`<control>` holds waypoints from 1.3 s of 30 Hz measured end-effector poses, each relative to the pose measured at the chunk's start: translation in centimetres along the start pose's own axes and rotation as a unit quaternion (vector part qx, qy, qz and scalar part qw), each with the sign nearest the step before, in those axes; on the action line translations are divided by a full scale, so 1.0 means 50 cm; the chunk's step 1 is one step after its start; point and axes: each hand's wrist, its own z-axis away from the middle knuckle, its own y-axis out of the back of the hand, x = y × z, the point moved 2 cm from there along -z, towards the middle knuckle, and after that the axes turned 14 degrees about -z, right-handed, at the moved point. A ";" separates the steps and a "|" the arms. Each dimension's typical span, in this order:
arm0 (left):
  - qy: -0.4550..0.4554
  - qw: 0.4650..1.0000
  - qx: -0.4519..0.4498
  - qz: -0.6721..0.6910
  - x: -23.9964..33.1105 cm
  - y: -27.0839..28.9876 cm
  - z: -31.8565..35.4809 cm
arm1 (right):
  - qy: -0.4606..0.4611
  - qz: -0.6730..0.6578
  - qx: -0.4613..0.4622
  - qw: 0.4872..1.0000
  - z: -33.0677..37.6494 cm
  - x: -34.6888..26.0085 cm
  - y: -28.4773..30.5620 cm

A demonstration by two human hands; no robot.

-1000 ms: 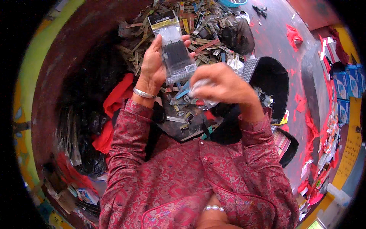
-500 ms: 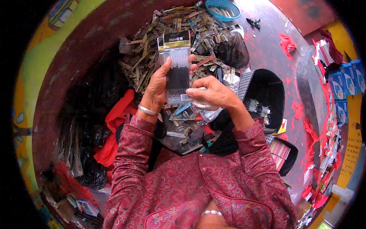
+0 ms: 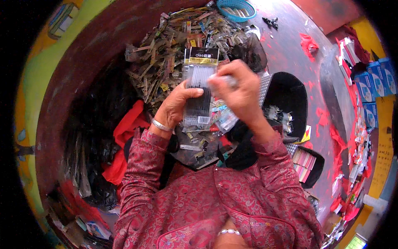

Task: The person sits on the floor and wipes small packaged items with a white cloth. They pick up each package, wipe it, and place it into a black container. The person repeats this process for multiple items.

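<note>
My left hand (image 3: 176,106) holds up a flat clear packet with a black and yellow header card (image 3: 198,79), thumb pressed on its front. It wears a silver bangle at the wrist. My right hand (image 3: 236,91) is closed on a crumpled piece of clear plastic (image 3: 226,79) right beside the packet's right edge. Both sleeves are dark red patterned cloth. Behind the hands lies a big heap of similar small packets (image 3: 174,45) on the reddish floor.
A blue plastic basket (image 3: 237,8) sits at the far edge of the heap. A black tray (image 3: 290,97) with small items lies to the right, a red cloth (image 3: 126,133) and black bags to the left, blue boxes (image 3: 371,85) at far right.
The packet has been raised and turned more upright in my left hand. My right hand moved up from below the packet to its right edge.
</note>
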 end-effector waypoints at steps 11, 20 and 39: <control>0.019 0.997 -0.070 0.014 -0.003 -0.051 0.013 | -0.086 0.199 0.217 0.952 -0.077 0.168 0.132; -0.037 0.983 0.054 -0.173 -0.008 0.004 -0.016 | -0.338 0.019 -0.034 0.941 -0.006 0.143 0.059; 0.028 0.987 -0.001 -0.158 0.012 0.052 0.014 | -0.452 -0.260 -0.185 0.833 0.001 0.126 0.053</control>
